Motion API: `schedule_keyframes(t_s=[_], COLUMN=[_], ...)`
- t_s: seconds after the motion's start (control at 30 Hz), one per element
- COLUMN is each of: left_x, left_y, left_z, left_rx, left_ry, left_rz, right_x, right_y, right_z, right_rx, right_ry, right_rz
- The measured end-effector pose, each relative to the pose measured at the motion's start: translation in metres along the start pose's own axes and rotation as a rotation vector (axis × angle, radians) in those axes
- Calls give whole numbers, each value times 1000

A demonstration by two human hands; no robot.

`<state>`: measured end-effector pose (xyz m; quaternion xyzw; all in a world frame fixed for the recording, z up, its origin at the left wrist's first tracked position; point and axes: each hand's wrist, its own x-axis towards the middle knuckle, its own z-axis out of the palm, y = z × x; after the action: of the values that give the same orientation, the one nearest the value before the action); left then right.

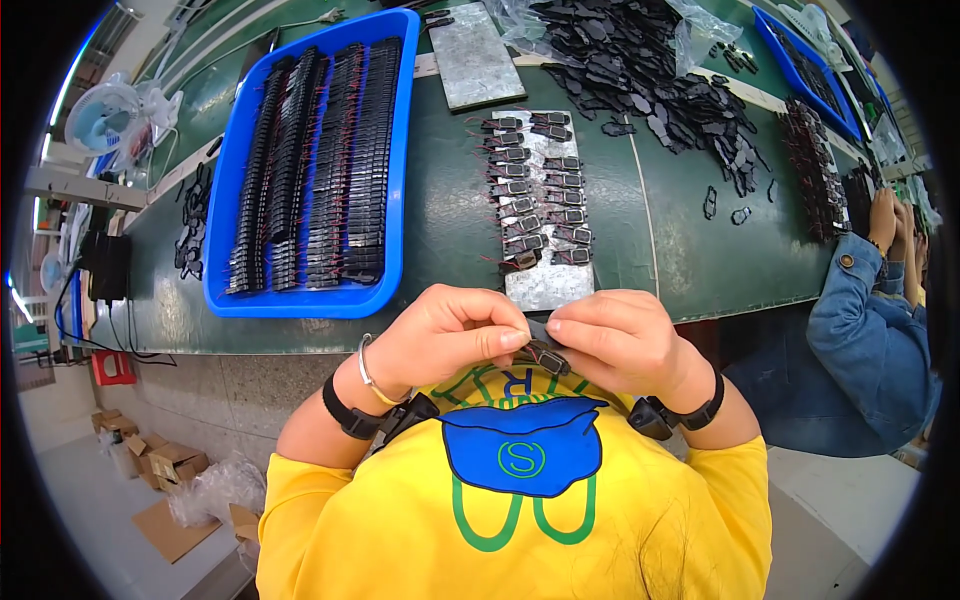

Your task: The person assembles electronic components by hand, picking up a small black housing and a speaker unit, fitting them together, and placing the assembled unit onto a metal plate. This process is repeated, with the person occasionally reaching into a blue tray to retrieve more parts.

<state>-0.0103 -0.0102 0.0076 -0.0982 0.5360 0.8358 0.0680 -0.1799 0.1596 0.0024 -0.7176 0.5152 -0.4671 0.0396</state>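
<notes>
At the table's near edge, in front of my chest, my left hand (455, 335) and my right hand (622, 338) pinch a small black speaker-like part (547, 358) between them. A dark flat edge shows between the fingertips; the fingers hide some of the part. Just beyond my hands lies a grey metal plate (550, 288), with two columns of similar small black parts (515, 187) with thin red wires. To the left stands a blue tray (396, 190) packed with long rows of black parts (362, 165).
A heap of flat black pieces (640, 65) and clear plastic bags lie at the far right. A bare metal plate (474, 55) sits behind. At right, a co-worker's denim sleeve (850, 300) is near another row of wired parts (812, 170). A fan (105, 118) stands at left.
</notes>
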Motion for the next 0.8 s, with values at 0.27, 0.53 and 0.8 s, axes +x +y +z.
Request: schedule_keyframes(t_s=[0.27, 0.53, 0.8], left_x=[4, 0, 5], left_y=[2, 4, 4], left_z=[11, 16, 18], left_rx=[510, 241, 196], left_ry=[62, 242, 292], left_rz=[242, -34, -61], right_x=[-2, 5, 4], right_y=[-9, -22, -32], right_z=[-1, -24, -3], right_rx=[-101, -50, -228], right_ry=[14, 58, 18], right_rz=[159, 424, 213])
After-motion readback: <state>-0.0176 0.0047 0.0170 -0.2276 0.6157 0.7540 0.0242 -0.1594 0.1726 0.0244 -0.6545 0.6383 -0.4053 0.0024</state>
